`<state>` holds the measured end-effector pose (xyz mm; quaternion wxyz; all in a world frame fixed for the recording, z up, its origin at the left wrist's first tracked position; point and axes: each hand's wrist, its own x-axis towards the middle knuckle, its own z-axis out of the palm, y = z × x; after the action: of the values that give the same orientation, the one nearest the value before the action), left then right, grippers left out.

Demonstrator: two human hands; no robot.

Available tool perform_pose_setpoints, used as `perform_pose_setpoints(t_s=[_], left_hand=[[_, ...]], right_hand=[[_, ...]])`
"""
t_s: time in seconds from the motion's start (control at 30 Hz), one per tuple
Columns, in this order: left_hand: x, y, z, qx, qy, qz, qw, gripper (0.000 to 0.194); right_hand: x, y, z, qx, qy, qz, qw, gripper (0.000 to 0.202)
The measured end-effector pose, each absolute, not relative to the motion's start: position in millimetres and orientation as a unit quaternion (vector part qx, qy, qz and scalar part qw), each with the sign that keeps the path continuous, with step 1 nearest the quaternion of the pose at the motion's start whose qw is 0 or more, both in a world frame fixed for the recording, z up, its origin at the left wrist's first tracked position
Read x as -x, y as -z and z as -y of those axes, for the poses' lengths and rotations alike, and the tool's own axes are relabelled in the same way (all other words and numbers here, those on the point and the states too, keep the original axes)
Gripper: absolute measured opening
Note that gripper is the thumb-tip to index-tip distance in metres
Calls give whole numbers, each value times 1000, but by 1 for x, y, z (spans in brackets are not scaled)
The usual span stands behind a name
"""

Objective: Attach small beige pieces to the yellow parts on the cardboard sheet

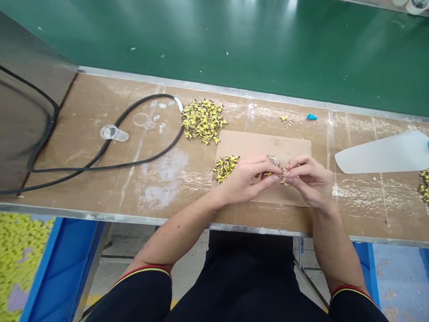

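Above a cardboard sheet [261,141], my left hand [250,179] and my right hand [310,181] nearly meet at the fingertips. Both are closed in a pinch, and whatever small pieces they hold are too small to name. Tiny beige pieces [284,177] lie between and just below the fingertips. A small clear container [273,160] is partly covered behind my left fingers. By my left wrist is a small pile of yellow-and-black pieces [225,168]; a larger pile of the same kind [203,120] lies farther back.
A black cable [134,164] loops across the left of the table, near two clear plastic scoops [114,133]. A white flat-sided object [382,154] lies at right, a blue cap [311,116] at the back. A blue bin [63,264] with yellow pieces stands below left.
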<state>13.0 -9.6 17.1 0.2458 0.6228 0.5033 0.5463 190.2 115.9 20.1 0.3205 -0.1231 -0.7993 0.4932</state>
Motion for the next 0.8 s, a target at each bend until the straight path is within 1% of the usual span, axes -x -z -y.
perform_pose_setpoints(t_s=[0.13,0.23,0.5,0.67,0.8], left_hand=[[-14,-18,9,-621,-553,-485,270,10],[-12,-18,8,-616,-561,-476,281,11],[-12,-17,8,-614,-559,-474,293,11],[-13,-16,7,-612,-562,-477,288,12],[-13,-16,8,-616,-564,-470,287,11]], right_hand=[[-186,-18,-111,84,-529,782,319,16],[-184,-16,-109,81,-527,780,326,19],[-183,-17,-108,89,-492,795,345,13],[-183,-15,-108,72,-483,797,357,20],[-183,-15,-108,67,-478,803,351,20]])
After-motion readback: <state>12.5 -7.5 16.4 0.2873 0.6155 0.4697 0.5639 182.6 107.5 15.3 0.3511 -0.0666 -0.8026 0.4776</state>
